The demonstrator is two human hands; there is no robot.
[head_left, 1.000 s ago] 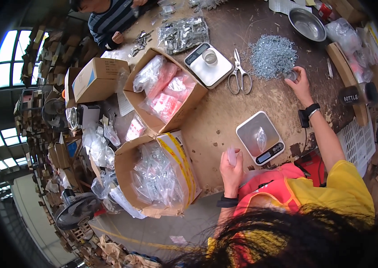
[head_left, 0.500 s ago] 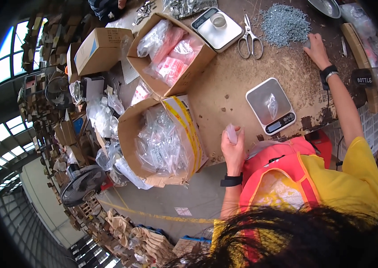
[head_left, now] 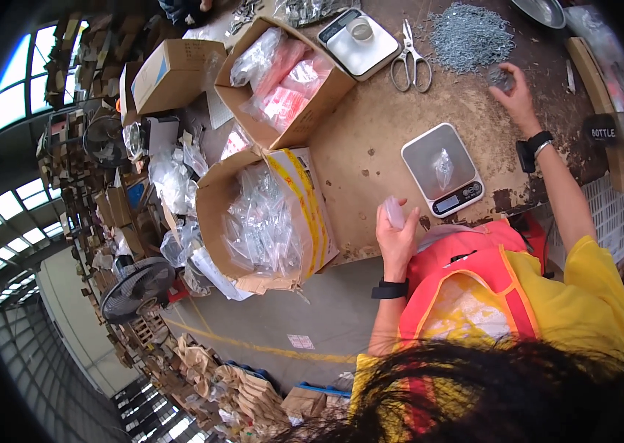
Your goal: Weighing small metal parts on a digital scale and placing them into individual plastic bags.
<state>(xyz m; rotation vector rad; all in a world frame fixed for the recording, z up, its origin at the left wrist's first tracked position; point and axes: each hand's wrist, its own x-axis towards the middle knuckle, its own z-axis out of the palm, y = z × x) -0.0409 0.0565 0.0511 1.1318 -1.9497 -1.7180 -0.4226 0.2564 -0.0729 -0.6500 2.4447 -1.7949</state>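
My right hand grips a small round cup with grey bits in it, just at the near right edge of a heap of small grey screws. Between the fingers of my left hand is a small pinkish clear plastic bag, held over the table's near edge. Beyond that hand lies a white digital scale, bearing a filled clear plastic bag. The contents of that bag are too small to make out.
Scissors lie beside a second scale with a small cup on it. To the left stand a carton of filled clear bags and a carton of pink and clear bags. A metal dish is at the far right.
My right hand has drawn back from the screw heap with the cup, which now shows more fully. The left hand has turned slightly and its fingers have spread around the plastic bag.
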